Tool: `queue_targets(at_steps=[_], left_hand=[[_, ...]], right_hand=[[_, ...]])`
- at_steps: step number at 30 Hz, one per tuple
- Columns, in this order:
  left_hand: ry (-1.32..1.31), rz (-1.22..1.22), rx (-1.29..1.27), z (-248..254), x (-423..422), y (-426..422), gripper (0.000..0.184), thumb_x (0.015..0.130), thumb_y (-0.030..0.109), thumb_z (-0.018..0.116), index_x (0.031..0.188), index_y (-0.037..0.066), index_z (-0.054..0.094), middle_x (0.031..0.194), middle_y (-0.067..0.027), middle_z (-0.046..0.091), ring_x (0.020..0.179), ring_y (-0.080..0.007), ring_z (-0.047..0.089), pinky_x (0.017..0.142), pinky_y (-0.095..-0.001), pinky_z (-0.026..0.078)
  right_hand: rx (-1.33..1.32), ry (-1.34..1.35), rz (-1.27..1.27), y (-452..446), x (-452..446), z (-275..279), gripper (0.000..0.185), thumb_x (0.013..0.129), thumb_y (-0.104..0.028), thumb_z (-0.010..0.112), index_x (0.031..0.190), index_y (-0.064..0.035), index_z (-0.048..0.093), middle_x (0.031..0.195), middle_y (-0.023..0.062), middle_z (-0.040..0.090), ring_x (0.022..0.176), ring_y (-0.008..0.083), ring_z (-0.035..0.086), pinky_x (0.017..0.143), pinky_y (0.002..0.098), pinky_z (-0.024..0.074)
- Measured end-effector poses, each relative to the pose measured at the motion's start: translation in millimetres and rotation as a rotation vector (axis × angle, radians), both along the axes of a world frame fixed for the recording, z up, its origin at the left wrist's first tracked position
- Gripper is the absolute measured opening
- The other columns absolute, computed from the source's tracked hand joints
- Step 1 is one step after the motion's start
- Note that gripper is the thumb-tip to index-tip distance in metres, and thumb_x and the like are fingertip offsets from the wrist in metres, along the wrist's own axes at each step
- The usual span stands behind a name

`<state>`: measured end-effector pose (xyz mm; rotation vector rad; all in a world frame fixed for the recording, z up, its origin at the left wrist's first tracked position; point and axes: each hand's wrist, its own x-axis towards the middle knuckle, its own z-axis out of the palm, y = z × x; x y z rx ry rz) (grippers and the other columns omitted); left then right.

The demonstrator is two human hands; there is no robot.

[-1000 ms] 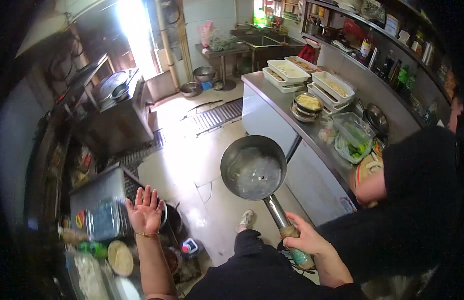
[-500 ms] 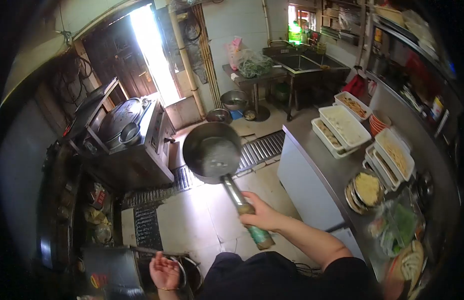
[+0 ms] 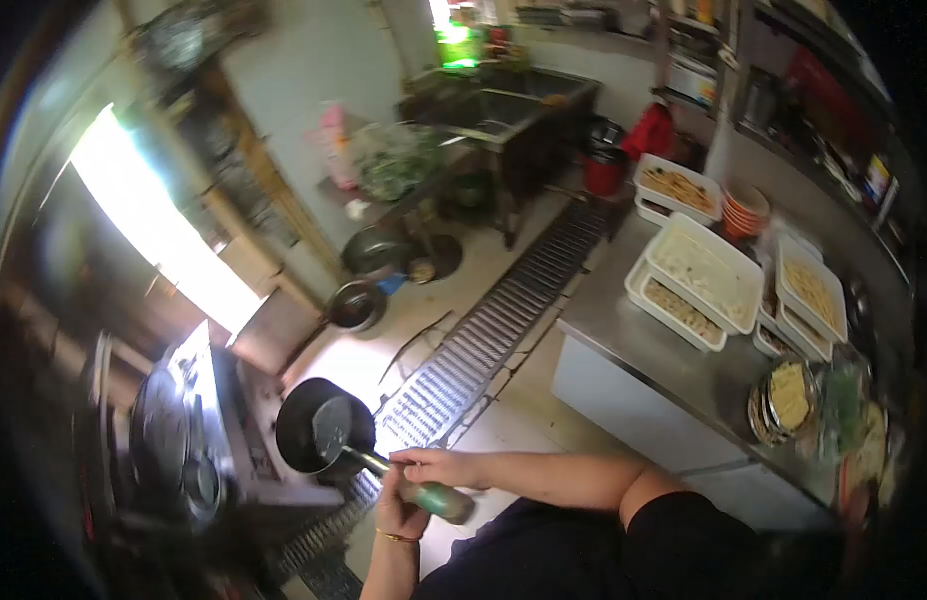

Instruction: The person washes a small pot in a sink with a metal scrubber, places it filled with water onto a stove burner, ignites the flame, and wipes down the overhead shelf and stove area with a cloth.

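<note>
A deep dark saucepan (image 3: 301, 425) with a long handle is held out in front of me, over the floor drain. A pale shiny patch shows on its inner bottom; I cannot tell whether it is liquid or reflection. The handle ends in a green wrapped grip (image 3: 438, 501). My right hand (image 3: 438, 467) is closed on the handle from above. My left hand (image 3: 399, 512), with a bracelet at the wrist, closes on the handle from below, close beside the right. Some fingers are hidden or blurred.
On the right, a steel counter (image 3: 623, 310) bears white food trays (image 3: 705, 268), stacked orange cups (image 3: 745, 210) and a bowl of yellow shreds (image 3: 789, 395). A grated drain (image 3: 503, 325) crosses the floor. The stove (image 3: 253, 445) is at lower left; a sink (image 3: 503, 115) stands behind.
My left hand has come up from the lower left onto the handle. The saucepan has moved left and down with my right hand. My view has turned right and tilted.
</note>
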<state>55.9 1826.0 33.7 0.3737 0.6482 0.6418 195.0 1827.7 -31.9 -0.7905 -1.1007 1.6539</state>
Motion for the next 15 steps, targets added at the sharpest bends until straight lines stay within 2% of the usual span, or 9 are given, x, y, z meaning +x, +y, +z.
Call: queue_targets(at_steps=[1, 3, 4, 5, 6, 7, 9, 13, 15], left_hand=[[-0.054, 0.000, -0.001, 2.9, 18.3, 33.0, 0.035, 0.088, 0.040, 0.055, 0.105, 0.009, 0.059, 0.108, -0.0061, 0.060, 0.100, -0.0212, 0.056, 0.090, -0.0410, 0.044], [-0.022, 0.185, 0.138, -31.3, 26.2, 106.3, 0.028, 0.087, 0.034, 0.053, 0.091, 0.007, 0.060, 0.084, -0.0043, 0.063, 0.081, -0.0205, 0.061, 0.074, -0.0366, 0.052], [-0.242, 0.153, 0.029, -35.1, 30.9, 138.8, 0.028, 0.087, 0.034, 0.053, 0.088, 0.006, 0.059, 0.080, -0.0044, 0.062, 0.074, -0.0180, 0.062, 0.067, -0.0312, 0.053], [-0.208, 0.181, -0.114, -51.0, 27.7, 172.8, 0.030, 0.087, 0.036, 0.052, 0.083, 0.007, 0.058, 0.075, -0.0036, 0.060, 0.068, -0.0158, 0.062, 0.060, -0.0290, 0.052], [-0.180, 0.426, -0.272, -41.6, 47.4, 184.7, 0.024, 0.082, 0.026, 0.060, 0.091, 0.005, 0.055, 0.070, -0.0069, 0.057, 0.065, -0.0196, 0.061, 0.056, -0.0323, 0.052], [-0.120, 0.447, -0.259, -36.1, 63.6, 207.4, 0.024, 0.082, 0.025, 0.061, 0.092, 0.005, 0.054, 0.070, -0.0072, 0.057, 0.065, -0.0198, 0.061, 0.056, -0.0324, 0.052], [-0.057, 0.350, -0.175, -26.0, 94.4, 250.6, 0.024, 0.081, 0.024, 0.061, 0.093, 0.005, 0.054, 0.070, -0.0076, 0.057, 0.064, -0.0203, 0.061, 0.056, -0.0325, 0.052], [0.000, 0.181, -0.047, 1.3, 161.6, 335.9, 0.025, 0.079, 0.021, 0.062, 0.096, 0.004, 0.053, 0.069, -0.0085, 0.056, 0.063, -0.0212, 0.061, 0.055, -0.0329, 0.052], [0.011, 0.115, 0.004, 17.2, 191.4, 375.6, 0.026, 0.079, 0.020, 0.063, 0.097, 0.004, 0.052, 0.069, -0.0089, 0.056, 0.063, -0.0217, 0.061, 0.055, -0.0331, 0.052]], right_hand=[[-0.181, 0.028, 0.104, -3.5, 50.0, 64.6, 0.049, 0.096, -0.032, 0.046, 0.137, -0.0075, 0.036, 0.117, 0.0104, 0.056, 0.094, 0.0160, 0.057, 0.074, 0.0302, 0.0488], [-0.281, 0.106, 0.036, 34.1, 113.3, 42.0, 0.046, 0.096, -0.032, 0.044, 0.137, -0.0119, 0.038, 0.120, 0.0132, 0.055, 0.090, 0.0153, 0.058, 0.073, 0.0299, 0.0487], [-0.262, -0.051, -0.080, 49.2, 142.9, 31.6, 0.040, 0.093, -0.035, 0.048, 0.125, -0.0106, 0.051, 0.111, 0.0114, 0.061, 0.085, 0.0146, 0.059, 0.070, 0.0290, 0.0482], [-0.143, -0.270, -0.055, 64.4, 172.0, -0.5, 0.038, 0.092, -0.036, 0.050, 0.117, -0.0084, 0.055, 0.103, 0.0109, 0.063, 0.082, 0.0144, 0.059, 0.069, 0.0292, 0.0476], [-0.025, -0.483, -0.030, 82.8, 193.4, -48.8, 0.037, 0.090, -0.038, 0.051, 0.108, -0.0063, 0.059, 0.096, 0.0103, 0.064, 0.078, 0.0142, 0.058, 0.067, 0.0294, 0.0470], [0.090, -0.695, -0.006, 105.3, 216.5, -73.1, 0.038, 0.089, -0.039, 0.053, 0.099, -0.0042, 0.063, 0.088, 0.0098, 0.066, 0.075, 0.0140, 0.058, 0.065, 0.0296, 0.0464], [0.050, -0.820, 0.282, 132.5, 246.2, -74.5, 0.044, 0.085, -0.042, 0.057, 0.077, 0.0014, 0.063, 0.072, 0.0117, 0.064, 0.068, 0.0139, 0.056, 0.062, 0.0324, 0.0442], [0.256, -0.828, 0.523, 202.6, 273.0, -98.1, 0.046, 0.085, -0.043, 0.057, 0.081, 0.0024, 0.065, 0.075, 0.0188, 0.064, 0.067, 0.0252, 0.058, 0.065, 0.0394, 0.0447], [0.142, -0.844, 0.577, 242.9, 302.4, -86.9, 0.045, 0.083, -0.043, 0.059, 0.087, 0.0014, 0.066, 0.087, 0.0202, 0.065, 0.080, 0.0319, 0.062, 0.071, 0.0420, 0.0466]])
